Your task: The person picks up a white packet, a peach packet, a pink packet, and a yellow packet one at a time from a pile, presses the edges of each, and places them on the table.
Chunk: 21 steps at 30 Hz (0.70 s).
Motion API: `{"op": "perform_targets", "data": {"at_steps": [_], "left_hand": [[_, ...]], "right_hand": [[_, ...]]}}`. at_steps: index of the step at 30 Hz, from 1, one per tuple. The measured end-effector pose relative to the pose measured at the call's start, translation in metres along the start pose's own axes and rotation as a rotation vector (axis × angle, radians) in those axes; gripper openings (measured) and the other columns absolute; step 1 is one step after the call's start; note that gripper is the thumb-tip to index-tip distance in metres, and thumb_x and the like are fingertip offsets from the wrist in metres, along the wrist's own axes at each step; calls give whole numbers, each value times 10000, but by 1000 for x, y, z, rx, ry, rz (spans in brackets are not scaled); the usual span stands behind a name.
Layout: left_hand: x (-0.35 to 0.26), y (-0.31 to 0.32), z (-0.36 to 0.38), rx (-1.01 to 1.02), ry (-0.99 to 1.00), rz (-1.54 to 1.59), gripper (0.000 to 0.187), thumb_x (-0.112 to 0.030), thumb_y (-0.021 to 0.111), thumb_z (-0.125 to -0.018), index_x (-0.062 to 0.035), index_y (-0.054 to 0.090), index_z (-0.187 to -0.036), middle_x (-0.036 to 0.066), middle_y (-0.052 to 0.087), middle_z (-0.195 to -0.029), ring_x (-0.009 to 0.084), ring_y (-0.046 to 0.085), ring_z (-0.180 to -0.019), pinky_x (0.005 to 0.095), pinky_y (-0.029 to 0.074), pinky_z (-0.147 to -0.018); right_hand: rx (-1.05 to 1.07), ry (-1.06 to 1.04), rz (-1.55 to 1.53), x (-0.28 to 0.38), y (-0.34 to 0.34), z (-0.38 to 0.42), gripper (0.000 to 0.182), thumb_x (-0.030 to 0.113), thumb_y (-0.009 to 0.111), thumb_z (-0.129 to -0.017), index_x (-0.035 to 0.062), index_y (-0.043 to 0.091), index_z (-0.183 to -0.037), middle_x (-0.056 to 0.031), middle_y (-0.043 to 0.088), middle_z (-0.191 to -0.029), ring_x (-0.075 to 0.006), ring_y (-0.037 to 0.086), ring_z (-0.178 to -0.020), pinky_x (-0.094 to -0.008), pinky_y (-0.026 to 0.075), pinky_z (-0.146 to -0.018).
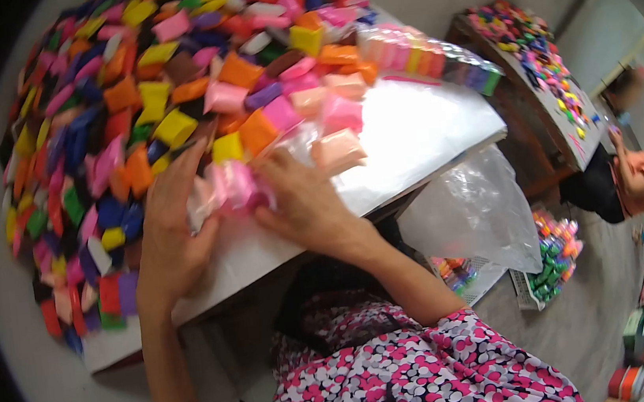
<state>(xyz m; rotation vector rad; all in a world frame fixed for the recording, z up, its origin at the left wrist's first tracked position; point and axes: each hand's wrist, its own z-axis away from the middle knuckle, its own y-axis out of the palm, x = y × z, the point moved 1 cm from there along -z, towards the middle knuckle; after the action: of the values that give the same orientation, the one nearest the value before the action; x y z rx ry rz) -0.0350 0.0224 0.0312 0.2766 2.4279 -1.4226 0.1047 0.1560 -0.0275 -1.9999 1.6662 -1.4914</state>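
Observation:
My left hand (173, 222) and my right hand (302, 199) face each other at the table's near edge. Between them they press a short row of pink packets (237, 187) and a peach one, small soft blocks in clear wrap that look like modelling clay. Fingers of both hands curl round the ends of this row, partly hiding it. Just beyond my right hand lie a loose peach packet (339, 151) and some crinkled clear film. A large heap of packets (119, 89) in many colours spreads over the table, reaching close to my left hand.
A clear sleeve filled with packets (420, 55) lies on the white tabletop (417, 127). Clear plastic bags (474, 207) hang at the table's right edge, above baskets of packets (555, 262). Another person (636, 173) sits by a second heaped table (528, 58).

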Motion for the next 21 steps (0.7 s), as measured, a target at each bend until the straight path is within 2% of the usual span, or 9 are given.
{"op": "perform_targets", "data": {"at_steps": [3,6,12,14,15,16,18,21], "left_hand": [[-1,-7,5,-15,-54,50,730,-41,679,-761,-62,403,-1437,144,475,-1415,325,428,-1320,393,306,-1111],[-2,-9,10,-9,-98,115,714,-57,685,-777,-56,404,-1434,142,478,-1414,318,432,-1319,383,307,-1108],[3,-2,13,-30,-87,161,702,-86,697,-778,-53,419,-1422,140,518,-1365,305,465,-1276,371,319,-1087],[3,-2,11,27,-86,160,763,-27,697,-754,-65,387,-1450,128,509,-1374,272,454,-1293,355,312,-1101],[2,-2,10,55,-85,159,796,3,697,-743,-71,370,-1464,121,505,-1378,255,449,-1301,347,309,-1108],[2,-1,8,23,-61,144,768,-41,704,-739,-62,396,-1442,123,534,-1325,270,479,-1228,362,336,-1058],[0,4,5,-43,-8,112,723,-128,717,-731,-46,449,-1398,127,591,-1218,300,539,-1083,393,391,-958],[1,8,3,-68,6,77,718,-135,718,-719,-42,465,-1385,134,602,-1176,309,548,-1030,402,403,-920]], "right_hand": [[-18,14,-19,4,-4,1,499,139,708,-748,5,545,-1201,-189,563,-1065,-341,612,-848,-430,491,-786],[-8,24,-29,3,-4,1,501,121,718,-744,-5,550,-1199,-180,567,-1063,-306,615,-810,-401,497,-750],[-30,-2,0,3,-3,0,499,115,720,-742,-15,552,-1193,-181,578,-1057,-301,617,-807,-385,500,-728],[-37,-2,-10,3,-2,0,495,115,719,-744,-17,553,-1191,-181,582,-1046,-301,617,-810,-385,499,-729],[-25,5,-25,2,-2,-1,496,131,712,-748,-10,549,-1195,-183,581,-1050,-313,615,-834,-434,457,-778],[-14,13,-40,2,-2,-1,498,146,706,-751,-4,545,-1198,-185,580,-1053,-326,613,-859,-483,415,-826],[36,47,-82,2,-3,-3,509,208,683,-766,23,529,-1215,-194,571,-1080,-377,605,-955,-678,251,-1021],[-79,-32,-24,0,4,-2,462,135,701,-739,-4,555,-1155,-196,581,-1029,-355,614,-864,-432,491,-754]]}}
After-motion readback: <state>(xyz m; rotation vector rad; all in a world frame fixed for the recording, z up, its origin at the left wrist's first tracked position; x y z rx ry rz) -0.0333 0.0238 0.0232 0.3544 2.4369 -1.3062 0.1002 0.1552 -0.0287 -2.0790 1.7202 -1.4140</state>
